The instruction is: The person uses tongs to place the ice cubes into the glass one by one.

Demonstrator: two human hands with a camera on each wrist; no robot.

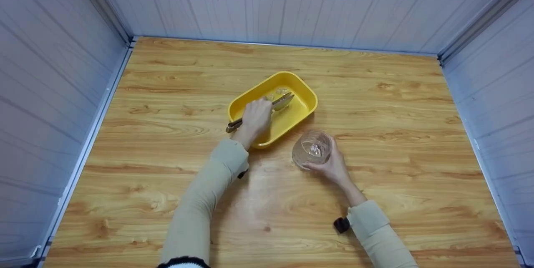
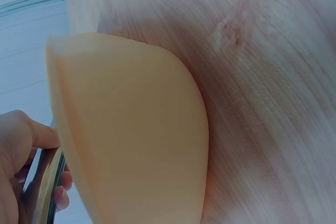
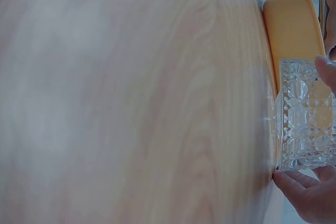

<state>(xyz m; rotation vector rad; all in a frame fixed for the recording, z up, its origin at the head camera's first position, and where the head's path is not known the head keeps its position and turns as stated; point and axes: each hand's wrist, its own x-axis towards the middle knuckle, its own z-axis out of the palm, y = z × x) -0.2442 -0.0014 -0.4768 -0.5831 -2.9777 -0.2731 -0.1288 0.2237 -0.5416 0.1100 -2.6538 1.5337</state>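
Note:
Metal tongs (image 1: 283,100) are gripped by my left hand (image 1: 257,117), which is over the left part of a yellow plastic tub (image 1: 288,122). The jaws point up and right inside the tub, beside several clear ice-like pieces (image 1: 280,91) at its far side. In the left wrist view, the thumb and fingers wrap around the tongs' handles (image 2: 46,182), partly hidden by the tub wall. My right hand (image 1: 335,168) holds a clear cut-glass tumbler (image 3: 304,121) on the table, thumb and fingers on opposite sides. Something clear shows at the bottom of the tumbler.
The wood-grain table (image 1: 396,134) carries the tub near its middle, with the tumbler just in front and to the right. Pale panel walls (image 1: 267,5) enclose the table at the back, left and right.

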